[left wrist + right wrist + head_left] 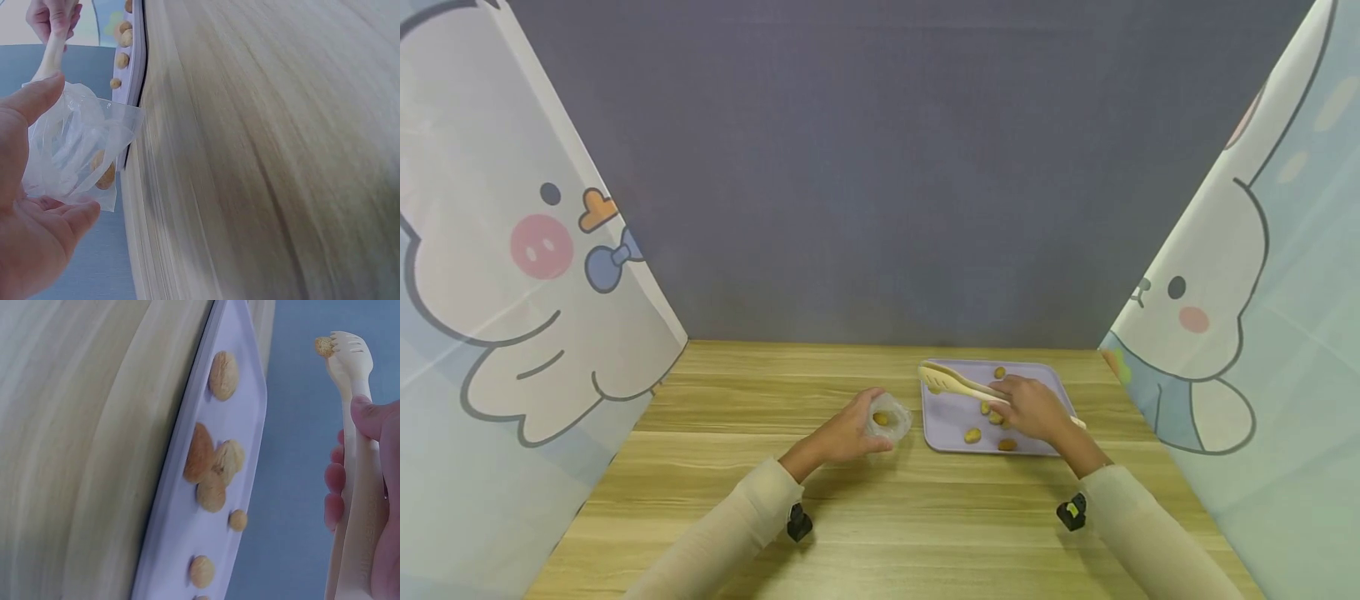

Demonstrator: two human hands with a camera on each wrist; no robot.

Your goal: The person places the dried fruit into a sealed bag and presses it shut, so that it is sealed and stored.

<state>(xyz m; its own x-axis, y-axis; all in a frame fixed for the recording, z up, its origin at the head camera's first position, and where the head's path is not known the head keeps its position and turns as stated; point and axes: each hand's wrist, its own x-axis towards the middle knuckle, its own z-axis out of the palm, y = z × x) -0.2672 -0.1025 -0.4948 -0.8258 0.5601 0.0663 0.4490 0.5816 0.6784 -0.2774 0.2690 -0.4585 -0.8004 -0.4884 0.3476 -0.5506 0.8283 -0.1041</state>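
My left hand (847, 432) holds a clear plastic bag (898, 427) with its mouth spread between thumb and fingers. Inside it lies a brown nut-like piece (105, 170). Over the lilac tray (942, 427), my right hand (1033, 407) grips cream slotted tongs (951, 382), thumb on one side and fingers curled round the other. A small tan nut-like piece (323, 346) sits between the tong tips, which are above the tray's left side in the head view. Several more pieces lie on the tray, among them a smooth reddish-brown one (199, 453) and a wrinkled one (224, 375).
The tray stands on a wood-grain table (880, 533), to the right of the bag. A dark grey panel (880, 167) rises behind the table. Cartoon-printed sheets (497, 292) flank both sides. Black devices (1071, 512) are worn at both wrists.
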